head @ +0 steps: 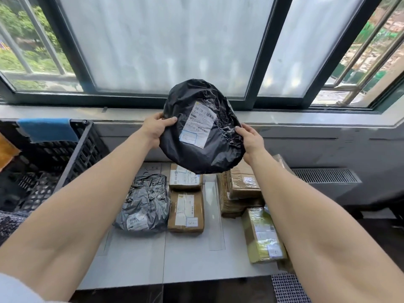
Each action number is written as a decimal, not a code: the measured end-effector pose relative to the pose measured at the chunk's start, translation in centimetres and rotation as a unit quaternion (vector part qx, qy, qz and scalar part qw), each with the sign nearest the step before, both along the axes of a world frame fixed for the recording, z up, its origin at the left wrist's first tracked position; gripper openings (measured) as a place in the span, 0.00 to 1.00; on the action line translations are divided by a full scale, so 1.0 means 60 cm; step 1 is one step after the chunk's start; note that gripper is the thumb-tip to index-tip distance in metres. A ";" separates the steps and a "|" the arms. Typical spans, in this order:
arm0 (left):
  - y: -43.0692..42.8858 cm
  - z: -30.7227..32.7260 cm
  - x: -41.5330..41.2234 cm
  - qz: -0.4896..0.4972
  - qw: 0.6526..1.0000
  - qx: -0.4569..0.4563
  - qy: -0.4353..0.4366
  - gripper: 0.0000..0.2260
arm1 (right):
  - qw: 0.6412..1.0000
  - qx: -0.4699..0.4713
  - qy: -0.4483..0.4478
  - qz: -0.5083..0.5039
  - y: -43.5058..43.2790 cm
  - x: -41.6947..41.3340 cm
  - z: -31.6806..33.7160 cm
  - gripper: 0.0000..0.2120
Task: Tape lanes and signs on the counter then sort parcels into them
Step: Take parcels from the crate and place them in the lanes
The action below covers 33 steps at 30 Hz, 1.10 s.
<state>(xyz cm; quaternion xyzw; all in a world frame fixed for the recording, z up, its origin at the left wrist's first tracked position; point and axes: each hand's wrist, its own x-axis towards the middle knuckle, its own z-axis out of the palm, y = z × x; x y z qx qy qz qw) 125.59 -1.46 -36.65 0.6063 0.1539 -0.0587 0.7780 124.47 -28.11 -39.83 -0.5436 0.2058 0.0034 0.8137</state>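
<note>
A round black plastic parcel (196,145) with a white shipping label is held up in front of the window, label facing me. My left hand (155,130) grips its left edge and my right hand (251,139) grips its right edge. Below lies the pale counter (185,259) with clear tape strips (213,211) marking lanes. A grey crumpled bag parcel (144,204) lies in the left lane. Two brown box parcels (185,206) sit in the middle lane. Stacked cardboard parcels (240,191) and a yellowish taped box (262,235) fill the right lane.
A black plastic crate (54,162) with a blue cloth (47,129) on its rim stands at the left. The window sill (306,119) runs behind the counter, and a floor vent (325,176) lies to the right.
</note>
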 end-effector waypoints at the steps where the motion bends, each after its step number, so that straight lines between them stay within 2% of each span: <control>1: -0.001 -0.005 0.000 -0.006 1.000 -0.009 0.000 0.07 | 1.000 -0.002 0.006 0.008 0.000 -0.002 -0.003 0.10; 5: -0.006 -0.017 -0.001 -0.016 0.999 -0.043 0.004 0.08 | 0.998 0.001 0.035 0.057 -0.009 -0.012 0.002 0.22; 7: -0.022 -0.019 0.006 -0.030 0.998 -0.052 0.009 0.07 | 0.998 -0.012 0.035 0.049 -0.024 -0.023 0.014 0.25; 12: -0.117 -0.021 0.016 -0.084 0.994 -0.060 0.024 0.06 | 0.997 -0.064 0.025 -0.045 -0.104 -0.062 0.031 0.19; 17: -0.255 -0.024 -0.005 -0.127 0.988 -0.068 0.056 0.18 | 0.990 -0.094 0.029 -0.103 -0.241 -0.116 0.029 0.18; 21: -0.353 -0.041 -0.025 -0.135 0.987 -0.059 0.063 0.22 | 0.987 -0.082 0.035 -0.133 -0.334 -0.141 0.017 0.15; 23: -0.400 -0.049 -0.028 -0.137 0.989 -0.025 0.056 0.22 | 0.987 -0.071 0.043 -0.141 -0.381 -0.149 0.007 0.14; 29: -0.557 -0.071 -0.040 -0.166 0.982 0.054 0.074 0.14 | 0.990 -0.072 0.064 -0.107 -0.557 -0.157 -0.028 0.18; 33: -0.639 -0.086 -0.054 -0.150 0.982 0.059 0.094 0.18 | 0.990 -0.069 0.082 -0.087 -0.642 -0.154 -0.054 0.19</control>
